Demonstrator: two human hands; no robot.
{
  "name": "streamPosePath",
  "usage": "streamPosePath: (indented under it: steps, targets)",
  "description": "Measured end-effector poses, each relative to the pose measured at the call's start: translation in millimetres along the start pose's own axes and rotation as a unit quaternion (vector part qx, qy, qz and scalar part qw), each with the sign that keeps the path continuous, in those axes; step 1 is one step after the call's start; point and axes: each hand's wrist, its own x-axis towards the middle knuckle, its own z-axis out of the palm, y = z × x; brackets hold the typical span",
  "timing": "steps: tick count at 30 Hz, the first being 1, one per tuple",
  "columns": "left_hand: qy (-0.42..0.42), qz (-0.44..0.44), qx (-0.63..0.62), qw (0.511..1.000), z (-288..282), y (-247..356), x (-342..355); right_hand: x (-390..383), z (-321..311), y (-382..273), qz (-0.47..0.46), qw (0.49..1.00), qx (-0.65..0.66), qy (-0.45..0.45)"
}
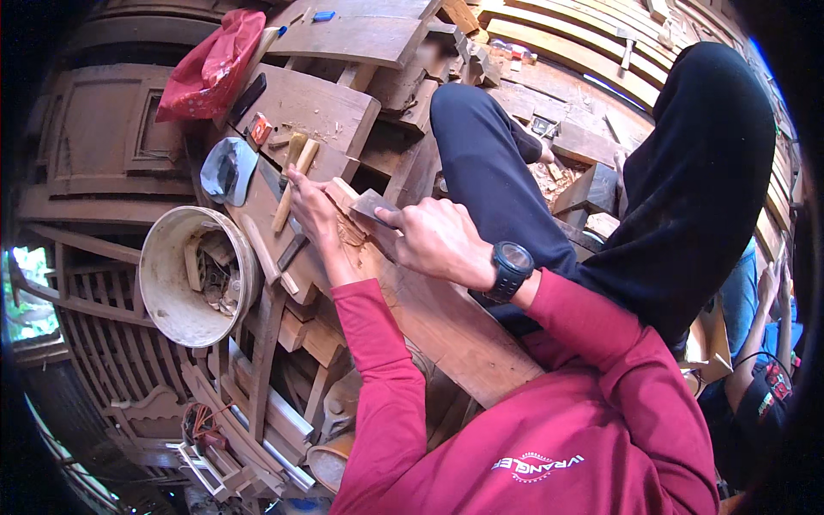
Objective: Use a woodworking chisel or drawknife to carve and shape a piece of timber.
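My right hand (433, 242), with a dark watch on its wrist, is closed round a flat metal blade (372, 207). The blade lies against a small pale wood piece (345, 190). My left hand (316, 212) grips the near side of that piece, its fingers partly hidden. Both hands are over a long brown plank (455, 330) that runs toward my body, with wood shavings (350, 230) under them. Just beyond my left fingertips lies a pale wooden stick (296, 184), close to a yellowish tool handle (297, 146).
Left of the plank stands a white bucket (159, 296) holding wood scraps. Behind it are a pale blue cap (228, 170), a small red box (259, 129), a dark phone (249, 99) and a red bag (215, 69). A hammer (627, 50) lies far right. Another person's arm (755, 330) shows at right.
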Motion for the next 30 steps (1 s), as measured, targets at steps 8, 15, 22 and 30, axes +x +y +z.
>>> streamPosePath:
  steps: [8, 15, 22, 30]
  targets:
    - [-0.035, -0.04, -0.02, 0.998, 6, -6, 6, 21, 15, 10, -0.009, 0.999, 0.002, 0.052]
    - [-0.018, 0.002, -0.021, 1.0, 2, 8, -5, 20, 16, 5, 0.003, 0.999, -0.002, 0.044]
    - [-0.017, -0.021, -0.004, 1.0, -2, -2, -3, 16, 12, 5, -0.026, 0.999, -0.02, 0.03]
    - [0.002, -0.005, -0.046, 0.999, 13, -10, 3, 35, 27, 9, -0.048, 0.996, -0.032, 0.074]
